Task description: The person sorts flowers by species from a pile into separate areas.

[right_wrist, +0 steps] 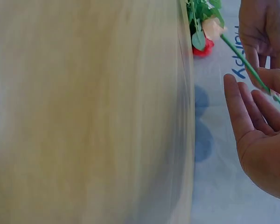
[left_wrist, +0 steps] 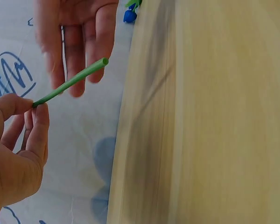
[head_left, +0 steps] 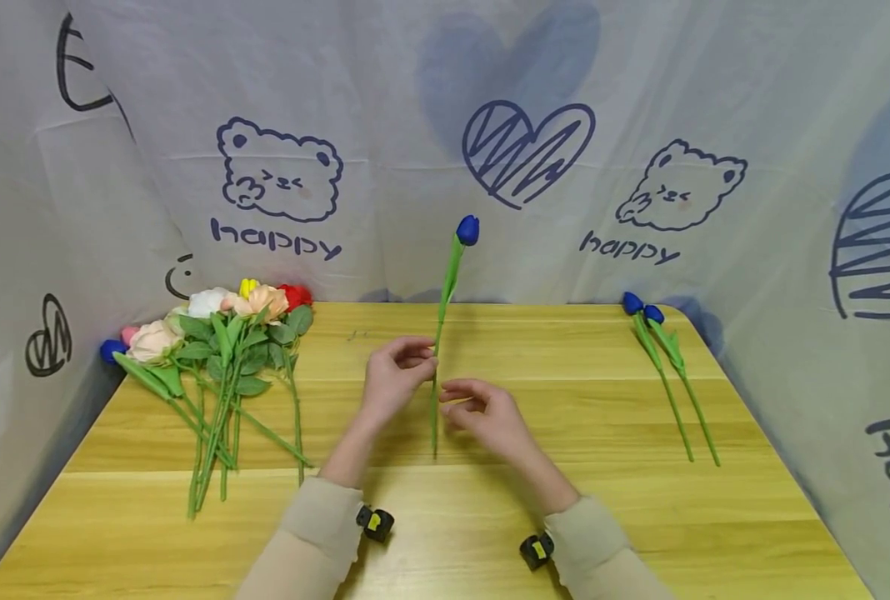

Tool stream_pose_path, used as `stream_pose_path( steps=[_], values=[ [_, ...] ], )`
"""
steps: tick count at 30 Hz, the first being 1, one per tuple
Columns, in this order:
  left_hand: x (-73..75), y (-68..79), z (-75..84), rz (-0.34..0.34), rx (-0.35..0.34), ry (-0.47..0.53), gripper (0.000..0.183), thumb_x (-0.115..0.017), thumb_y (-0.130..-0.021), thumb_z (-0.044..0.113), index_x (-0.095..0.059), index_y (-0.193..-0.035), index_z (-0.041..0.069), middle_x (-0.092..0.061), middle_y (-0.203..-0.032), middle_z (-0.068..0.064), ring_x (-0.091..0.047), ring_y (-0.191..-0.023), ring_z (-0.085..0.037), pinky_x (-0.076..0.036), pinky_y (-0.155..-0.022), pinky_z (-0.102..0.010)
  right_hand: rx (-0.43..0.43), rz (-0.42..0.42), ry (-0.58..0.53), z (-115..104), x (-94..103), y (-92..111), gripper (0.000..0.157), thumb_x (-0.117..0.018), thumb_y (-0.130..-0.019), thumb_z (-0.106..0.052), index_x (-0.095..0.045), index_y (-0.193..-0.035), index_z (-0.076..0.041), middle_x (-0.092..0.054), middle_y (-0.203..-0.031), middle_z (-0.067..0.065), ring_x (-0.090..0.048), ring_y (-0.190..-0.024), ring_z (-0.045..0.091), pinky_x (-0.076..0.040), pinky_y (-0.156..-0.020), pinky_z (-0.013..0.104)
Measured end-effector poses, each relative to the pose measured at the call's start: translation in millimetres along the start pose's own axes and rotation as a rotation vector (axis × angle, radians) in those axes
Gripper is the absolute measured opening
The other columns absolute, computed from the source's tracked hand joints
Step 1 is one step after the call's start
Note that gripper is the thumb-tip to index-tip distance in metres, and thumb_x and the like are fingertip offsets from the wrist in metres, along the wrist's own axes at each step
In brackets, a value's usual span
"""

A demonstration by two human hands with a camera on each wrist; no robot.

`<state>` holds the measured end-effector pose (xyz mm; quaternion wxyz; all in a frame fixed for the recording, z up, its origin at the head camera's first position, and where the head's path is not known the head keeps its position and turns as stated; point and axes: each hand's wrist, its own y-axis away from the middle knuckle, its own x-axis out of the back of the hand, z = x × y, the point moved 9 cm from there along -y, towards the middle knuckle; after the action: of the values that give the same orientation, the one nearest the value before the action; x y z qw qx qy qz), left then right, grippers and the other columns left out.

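Note:
A blue artificial tulip (head_left: 468, 231) stands almost upright above the table, its bloom at the top. My left hand (head_left: 392, 379) pinches its green stem between thumb and fingertips, about midway down. The lower stem (left_wrist: 72, 83) sticks out past those fingers in the left wrist view. Just right of the stem is my right hand (head_left: 493, 417), fingers loosely bent and apart from it in the head view. In the right wrist view the right hand (right_wrist: 261, 144) shows its fingers spread, holding nothing.
At the table's left lies a pile of artificial flowers (head_left: 253, 337), with roses and tulips, stems toward me. Two blue tulips (head_left: 653, 315) lie at the right. A white printed cloth (head_left: 400, 192) hangs behind the wooden table (head_left: 565, 350) and along both sides.

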<state>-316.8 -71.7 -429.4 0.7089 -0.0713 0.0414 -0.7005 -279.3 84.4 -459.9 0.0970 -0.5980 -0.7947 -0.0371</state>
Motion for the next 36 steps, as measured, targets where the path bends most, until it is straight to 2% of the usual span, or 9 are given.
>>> stream_pose_path(
  steps=[4,7,13,20,24,29,36],
  values=[
    [-5.4,0.3,-0.8,0.009,-0.001,0.024,0.026,-0.073,-0.088,-0.006,-0.075,-0.114,-0.005,-0.072,-0.100,-0.019,-0.071,-0.088,-0.020,-0.060,-0.075,-0.022,-0.023,0.012,-0.040,0.8,-4.3,0.3,0.037,-0.072,-0.093,0.002,-0.066,-0.130,0.007,-0.071,-0.115,0.024,-0.074,-0.092,0.031,-0.063,-0.079,0.053],
    [-8.4,0.9,-1.7,0.014,0.004,0.023,0.025,-0.072,-0.089,-0.006,-0.075,-0.114,-0.004,-0.072,-0.100,-0.019,-0.071,-0.089,-0.023,-0.061,-0.074,-0.022,-0.041,0.034,-0.042,2.5,-3.9,-0.1,0.037,-0.073,-0.093,0.003,-0.066,-0.129,0.007,-0.071,-0.113,0.022,-0.074,-0.090,0.026,-0.064,-0.079,0.052],
    [-11.3,1.6,-2.3,0.014,0.013,0.003,0.025,-0.074,-0.091,-0.003,-0.074,-0.116,-0.003,-0.072,-0.103,-0.019,-0.072,-0.093,-0.027,-0.060,-0.076,-0.022,-0.060,0.059,-0.027,6.1,-0.8,-1.7,0.036,-0.074,-0.092,0.005,-0.067,-0.127,0.007,-0.071,-0.109,0.021,-0.074,-0.088,0.025,-0.065,-0.075,0.046],
    [-12.4,2.5,-5.3,-0.006,0.030,0.015,0.025,-0.073,-0.091,-0.004,-0.074,-0.116,-0.002,-0.072,-0.105,-0.020,-0.072,-0.096,-0.029,-0.061,-0.077,-0.024,-0.055,0.062,-0.021,4.9,1.2,-0.8,0.036,-0.073,-0.091,0.007,-0.067,-0.126,0.009,-0.072,-0.105,0.020,-0.074,-0.085,0.024,-0.065,-0.073,0.046],
    [-13.3,3.3,-4.0,-0.030,0.011,0.026,0.025,-0.073,-0.092,-0.004,-0.073,-0.117,-0.004,-0.073,-0.107,-0.020,-0.072,-0.099,-0.030,-0.062,-0.079,-0.026,-0.059,0.076,-0.013,3.9,7.1,1.5,0.035,-0.074,-0.090,0.008,-0.068,-0.124,0.009,-0.073,-0.104,0.019,-0.074,-0.083,0.022,-0.065,-0.071,0.044],
    [-5.8,5.5,0.5,-0.040,-0.017,-0.020,0.025,-0.075,-0.093,-0.001,-0.074,-0.117,0.000,-0.074,-0.110,-0.018,-0.071,-0.102,-0.030,-0.062,-0.079,-0.026,-0.068,0.116,-0.010,5.1,23.3,3.5,0.034,-0.074,-0.090,0.008,-0.069,-0.123,0.008,-0.072,-0.104,0.019,-0.073,-0.083,0.022,-0.065,-0.070,0.039],
    [16.0,7.9,7.9,-0.036,-0.054,-0.067,0.024,-0.075,-0.094,0.001,-0.075,-0.118,0.001,-0.074,-0.113,-0.019,-0.070,-0.103,-0.031,-0.060,-0.078,-0.021,-0.080,0.175,0.009,9.6,57.2,8.1,0.035,-0.074,-0.091,0.007,-0.067,-0.126,0.008,-0.071,-0.106,0.021,-0.073,-0.083,0.020,-0.065,-0.071,0.037]
  ],
)
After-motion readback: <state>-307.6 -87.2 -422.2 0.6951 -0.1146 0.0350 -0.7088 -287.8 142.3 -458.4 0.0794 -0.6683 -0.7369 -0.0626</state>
